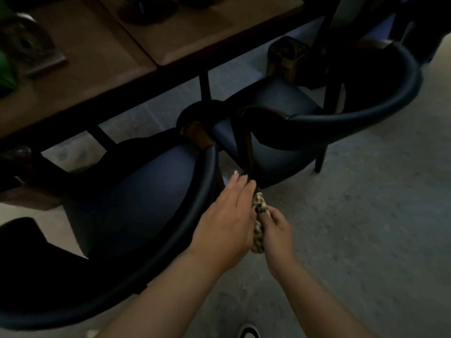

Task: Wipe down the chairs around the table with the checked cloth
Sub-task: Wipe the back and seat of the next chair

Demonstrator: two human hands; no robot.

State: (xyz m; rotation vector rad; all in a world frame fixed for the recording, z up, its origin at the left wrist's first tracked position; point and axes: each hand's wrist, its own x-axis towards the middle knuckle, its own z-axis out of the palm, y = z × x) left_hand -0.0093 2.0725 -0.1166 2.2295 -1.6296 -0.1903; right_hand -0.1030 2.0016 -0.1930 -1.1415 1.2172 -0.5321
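A dim view from above of two dark blue padded chairs with curved backrests, drawn up to a brown wooden tabletop (80, 76) that fills the upper left of the frame. The nearer chair (151, 191) sits lower left; the farther chair (288, 113) sits centre right. Their armrest ends almost meet at the middle of the frame.

Just below centre, two bare hands come together in the gap between the chairs. The left hand (229, 215) lies with fingers straight and relaxed, flat against the bunched cream-and-brown checked cloth (259, 228). The right hand (277, 230) curls its fingers round the cloth, gripping it. The cloth sits close to the dark wooden leg (246, 152) of the farther chair, though whether it touches is unclear.

The risk, as I judge it: the cloth is wadded small, so a wipe may cover little surface and miss patches. In the poor light, dirt could easily be overlooked. A shoe (249, 331) shows at the bottom edge on the grey concrete floor (366, 215).
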